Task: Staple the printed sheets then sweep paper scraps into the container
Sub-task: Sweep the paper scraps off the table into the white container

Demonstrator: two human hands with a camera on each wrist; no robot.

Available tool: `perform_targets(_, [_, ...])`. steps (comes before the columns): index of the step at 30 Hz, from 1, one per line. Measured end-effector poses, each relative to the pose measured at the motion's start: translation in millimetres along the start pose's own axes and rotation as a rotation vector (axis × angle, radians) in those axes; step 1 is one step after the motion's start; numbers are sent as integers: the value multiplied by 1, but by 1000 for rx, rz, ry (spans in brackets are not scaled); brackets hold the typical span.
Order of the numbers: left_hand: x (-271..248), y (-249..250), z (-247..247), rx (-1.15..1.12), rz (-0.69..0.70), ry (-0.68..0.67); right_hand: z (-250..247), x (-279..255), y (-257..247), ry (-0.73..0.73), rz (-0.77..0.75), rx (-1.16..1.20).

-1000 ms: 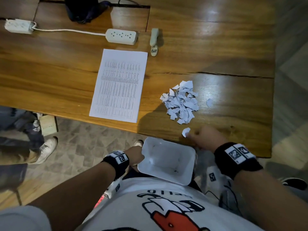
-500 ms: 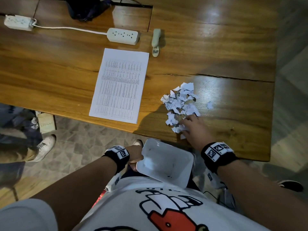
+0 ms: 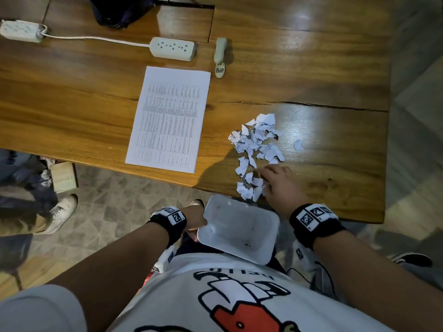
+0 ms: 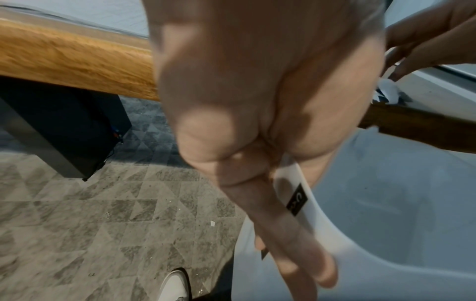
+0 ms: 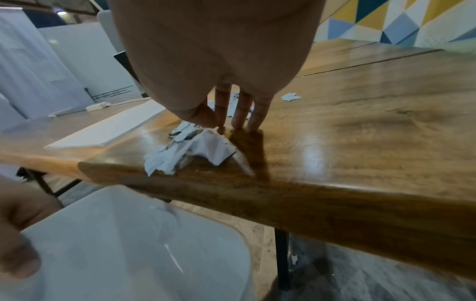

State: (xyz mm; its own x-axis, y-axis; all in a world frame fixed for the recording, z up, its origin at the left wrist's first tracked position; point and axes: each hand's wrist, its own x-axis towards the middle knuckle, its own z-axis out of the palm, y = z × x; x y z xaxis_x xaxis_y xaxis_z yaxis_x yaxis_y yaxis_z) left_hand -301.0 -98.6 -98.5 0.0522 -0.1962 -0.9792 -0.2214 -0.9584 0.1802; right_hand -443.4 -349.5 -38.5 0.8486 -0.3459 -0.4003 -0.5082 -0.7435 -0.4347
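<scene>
The long, glossy wooden table (image 3: 72,97) with its warm grain and a dark crack across the top filled most of the room before me. Below its near edge the white, rounded rectangular plastic container (image 3: 239,231) was held tilted, open side up, its smooth inside nearly bare; the person's left hand (image 3: 195,220) gripped its left rim, thumb inside and fingers curled round the outer wall. The stack of printed white sheets (image 3: 167,118), flat and square-cornered, lay toward the middle of the table, well apart from the hands. The right hand (image 3: 280,185) rested on the tabletop near the edge, its fingers (image 5: 238,114) straight and fingertips pressed to the wood against the pile of torn white paper scraps (image 3: 256,144), holding nothing. The ragged scraps trailed from the pile down to the table's edge just above the container. Farther back lay a white plastic power strip (image 3: 173,47) and, beside it, the small pale stapler (image 3: 220,57).
</scene>
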Motion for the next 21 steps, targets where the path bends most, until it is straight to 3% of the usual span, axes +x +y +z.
perform_targets(5, [-2, -6, 3, -79, -13, 24, 22, -17, -14, -127, -72, 9])
perform_targets(12, [-2, -2, 10, -123, 24, 65, 20, -11, -2, -101, 14, 126])
perform_targets(16, [10, 2, 19, -368, 5, 176, 23, -11, -4, -88, 11, 88])
perform_targets(21, [15, -3, 16, -417, 11, 223, 31, -28, -9, -158, -146, 60])
